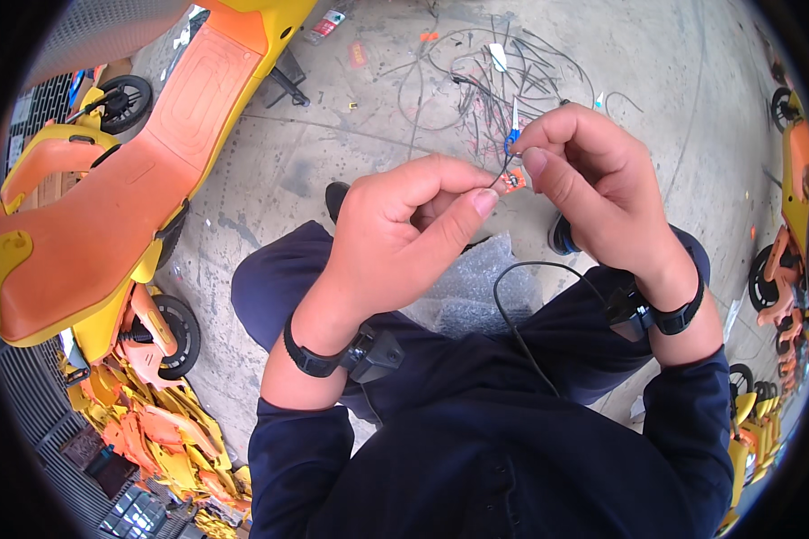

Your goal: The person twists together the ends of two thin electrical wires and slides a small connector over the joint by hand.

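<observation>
My left hand (404, 229) is closed, thumb and index finger pinching a thin dark wire (504, 169). The short visible length of wire slants up toward my right hand (602, 175), whose thumb and index finger are pinched at its upper end. Both hands are held over my knees, close together. Beyond the fingertips, scissors (512, 142) with blue handles lie on the floor. A small orange piece (515, 181) shows just below the wire, partly hidden by my left fingers.
Cut dark wires (485, 99) lie in a heap ahead. Bubble wrap (485, 283) is between my legs; a black cable (503, 305) loops across my lap. An orange-and-yellow vehicle body (108, 216) stands close on the left, with stacked yellow and orange panels (166, 440) behind.
</observation>
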The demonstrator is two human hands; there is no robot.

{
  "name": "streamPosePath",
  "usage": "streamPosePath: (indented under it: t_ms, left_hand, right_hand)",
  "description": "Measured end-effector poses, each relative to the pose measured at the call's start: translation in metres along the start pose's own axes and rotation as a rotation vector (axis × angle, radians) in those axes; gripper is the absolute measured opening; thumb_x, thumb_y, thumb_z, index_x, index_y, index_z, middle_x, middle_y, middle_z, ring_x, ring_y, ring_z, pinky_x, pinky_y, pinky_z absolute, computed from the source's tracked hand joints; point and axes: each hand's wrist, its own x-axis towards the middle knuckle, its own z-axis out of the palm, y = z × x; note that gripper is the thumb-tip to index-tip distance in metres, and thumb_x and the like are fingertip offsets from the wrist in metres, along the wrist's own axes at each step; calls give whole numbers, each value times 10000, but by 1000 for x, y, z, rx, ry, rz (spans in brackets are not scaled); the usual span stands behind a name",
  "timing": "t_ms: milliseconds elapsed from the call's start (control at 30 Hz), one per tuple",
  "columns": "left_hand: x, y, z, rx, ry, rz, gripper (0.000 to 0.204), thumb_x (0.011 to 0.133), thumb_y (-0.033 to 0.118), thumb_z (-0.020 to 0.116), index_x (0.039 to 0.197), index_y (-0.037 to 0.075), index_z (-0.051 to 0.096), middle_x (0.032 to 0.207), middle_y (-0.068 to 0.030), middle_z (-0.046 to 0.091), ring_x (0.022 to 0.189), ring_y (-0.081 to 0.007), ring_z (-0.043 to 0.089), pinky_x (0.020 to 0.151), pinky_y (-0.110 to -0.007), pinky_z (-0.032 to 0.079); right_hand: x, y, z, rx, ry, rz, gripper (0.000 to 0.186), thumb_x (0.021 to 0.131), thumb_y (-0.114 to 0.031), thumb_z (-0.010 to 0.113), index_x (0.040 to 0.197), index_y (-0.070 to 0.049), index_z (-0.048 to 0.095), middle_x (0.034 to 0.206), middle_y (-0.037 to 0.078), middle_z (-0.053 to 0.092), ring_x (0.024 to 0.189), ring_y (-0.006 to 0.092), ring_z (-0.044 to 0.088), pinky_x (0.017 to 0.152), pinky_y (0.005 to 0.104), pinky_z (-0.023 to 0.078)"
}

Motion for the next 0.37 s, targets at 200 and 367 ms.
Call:
streamPosePath:
  t_ms: [200,367]
  left_hand:
    - [-1,0,-1,-15,14,52,123,910,88,623,972,-12,659,746,23,593,585,9,432,509,-170,335]
    - [-1,-1,-7,13,52,-16,133,922,95,611,997,-7,652,829,-20,649,556,-10,459,512,-171,368]
  right_hand:
    - [-2,-7,-2,-98,-42,25,38,904,-32,577,915,-19,611,656,-96,459,580,-16,375,517,168,311]
    - [-2,-9,-3,60,-82,120,59,909,-38,568,919,-44,625,642,-90,465,574,-11,372,515,168,308]
